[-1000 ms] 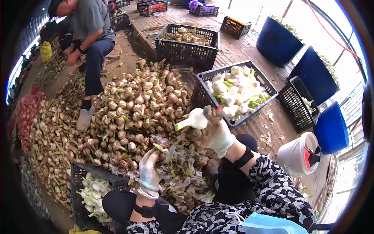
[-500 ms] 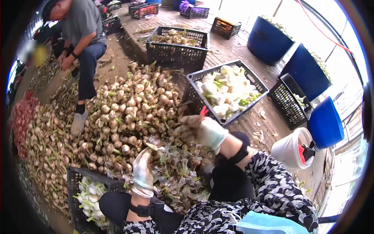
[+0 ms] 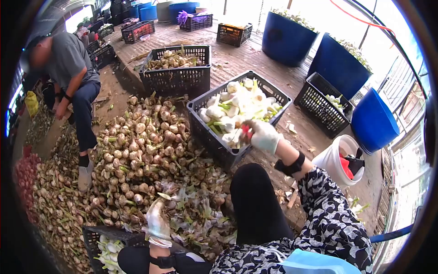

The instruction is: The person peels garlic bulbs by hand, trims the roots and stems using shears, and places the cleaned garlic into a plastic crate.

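Pale gloves [image 3: 266, 137], black wrist straps [image 3: 291, 165], patterned black-and-white sleeves [image 3: 326, 205], black trousers [image 3: 258, 196] and a blue mask [image 3: 315, 262] are worn.

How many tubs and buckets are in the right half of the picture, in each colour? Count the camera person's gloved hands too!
Dark blue tubs: 2
Bright blue bucket: 1
White bucket: 1
Gloved hands, left hand and right hand: 2
Total: 6

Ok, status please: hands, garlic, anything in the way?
Right hand at near edge of crate, grip unclear. White garlic heaped in crate. Left hand beside loose peelings. Nothing visibly blocking the right hand.
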The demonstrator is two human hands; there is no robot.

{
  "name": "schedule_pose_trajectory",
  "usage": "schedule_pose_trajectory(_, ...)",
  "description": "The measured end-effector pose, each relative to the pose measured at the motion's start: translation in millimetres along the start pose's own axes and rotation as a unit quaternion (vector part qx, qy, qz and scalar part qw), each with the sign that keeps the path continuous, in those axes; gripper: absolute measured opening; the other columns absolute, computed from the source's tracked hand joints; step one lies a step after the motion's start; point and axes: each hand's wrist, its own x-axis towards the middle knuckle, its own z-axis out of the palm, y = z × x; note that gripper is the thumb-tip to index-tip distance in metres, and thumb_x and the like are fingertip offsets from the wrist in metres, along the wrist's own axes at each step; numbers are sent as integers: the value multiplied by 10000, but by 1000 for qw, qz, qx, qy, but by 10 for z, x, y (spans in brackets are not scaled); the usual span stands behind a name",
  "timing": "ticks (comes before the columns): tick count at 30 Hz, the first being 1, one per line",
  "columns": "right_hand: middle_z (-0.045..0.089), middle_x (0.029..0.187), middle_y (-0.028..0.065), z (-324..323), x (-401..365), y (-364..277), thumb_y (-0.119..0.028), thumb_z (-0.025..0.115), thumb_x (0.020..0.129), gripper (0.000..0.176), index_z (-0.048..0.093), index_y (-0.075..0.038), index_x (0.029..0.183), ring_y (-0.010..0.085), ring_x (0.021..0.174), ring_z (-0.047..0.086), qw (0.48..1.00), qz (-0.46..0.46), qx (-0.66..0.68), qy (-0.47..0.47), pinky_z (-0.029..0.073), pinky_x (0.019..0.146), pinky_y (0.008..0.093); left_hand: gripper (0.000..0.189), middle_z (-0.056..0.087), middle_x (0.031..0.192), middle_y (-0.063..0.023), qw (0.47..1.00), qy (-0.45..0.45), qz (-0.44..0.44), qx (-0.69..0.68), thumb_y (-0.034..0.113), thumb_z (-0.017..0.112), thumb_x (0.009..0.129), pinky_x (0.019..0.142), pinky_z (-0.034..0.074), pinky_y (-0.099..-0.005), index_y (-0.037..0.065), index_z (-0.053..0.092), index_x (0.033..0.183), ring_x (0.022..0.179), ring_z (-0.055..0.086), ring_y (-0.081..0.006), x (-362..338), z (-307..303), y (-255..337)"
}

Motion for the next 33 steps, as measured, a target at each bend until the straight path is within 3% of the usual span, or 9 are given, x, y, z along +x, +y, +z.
schedule_pose_trajectory(9, 526, 1199, 239, 122, 1084, 68, -282, 591, 762, 610, 425, -4, 1278, 319, 1134, 496, 949, 154, -260, 87, 405, 931, 374, 237, 634, 956, -88, 998, 38, -19, 42, 120, 454, 862, 808, 489, -313, -18, 611, 972, 888, 613, -182, 177, 93, -106)
schedule_pose_trajectory(10, 587, 1106, 211, -24, 948, -190, -306, 612, 769, 498, 539, -20, 1171, 287, 1034, 555, 946, 217, 69, 230, 433, 875, 374, 246, 634, 968, -90, 999, 19, -1, 33, 126, 443, 877, 810, 485, -308, -24, 611, 975, 890, 612, -188, 194, 53, -161)
schedule_pose_trajectory(13, 659, 926, 119, 58, 1277, 357, -370, 633, 730, 353, 686, -95, 945, 237, 822, 620, 956, 80, -214, 185, 477, 734, 349, 264, 638, 977, -96, 998, 52, -20, 32, 147, 433, 894, 783, 500, -317, -22, 606, 999, 875, 626, -197, 222, -5, -200)
schedule_pose_trajectory(16, 657, 683, 127, -118, 1894, 1391, -202, 623, 714, 144, 711, -90, 733, 252, 680, 643, 958, 60, -190, 204, 497, 657, 342, 275, 638, 1000, -117, 993, 107, 30, 27, 152, 418, 907, 752, 522, -321, -9, 589, 1049, 867, 633, -200, 276, -40, -210)
schedule_pose_trajectory(20, 635, 1021, 167, -182, 1451, 269, -397, 572, 788, 420, 610, -57, 1032, 338, 970, 602, 862, 82, -386, 320, 487, 817, 416, 266, 615, 987, -62, 984, 166, 51, -42, 137, 511, 882, 763, 469, -261, -13, 591, 1086, 852, 585, -135, 271, -79, -6)
schedule_pose_trajectory(21, 558, 1150, 224, -155, 1448, -12, -339, 573, 808, 515, 486, -56, 1230, 342, 1087, 531, 910, 93, -330, 234, 439, 883, 428, 274, 609, 973, -63, 988, 138, 29, -59, 145, 510, 878, 725, 490, -271, -7, 585, 1094, 851, 583, -133, 189, -5, 192)
schedule_pose_trajectory(24, 629, 818, 159, 597, 1493, -325, 8, 579, 719, 347, 581, -4, 1066, 249, 799, 621, 987, -131, 4, 97, 478, 691, 311, 265, 598, 929, -68, 978, 172, 18, -116, 142, 506, 867, 708, 511, -279, -7, 586, 1070, 815, 595, -144, 218, -19, 275)
schedule_pose_trajectory(29, 633, 942, 235, 2261, 1014, -918, -191, 609, 682, 309, 651, 22, 902, 335, 895, 629, 921, -106, -242, -286, 514, 775, 381, 219, 590, 960, -67, 981, 146, 12, -129, 115, 508, 867, 742, 533, -315, -9, 576, 1033, 822, 598, -153, 214, -168, 209)
schedule_pose_trajectory(33, 589, 1097, 164, 3217, 736, -352, -107, 647, 699, 214, 671, -37, 899, 312, 946, 616, 934, -85, -283, -200, 504, 798, 409, 241, 601, 989, -56, 979, 155, -1, -133, 80, 546, 853, 770, 490, -276, -14, 577, 1073, 837, 588, -139, 159, -274, 200)
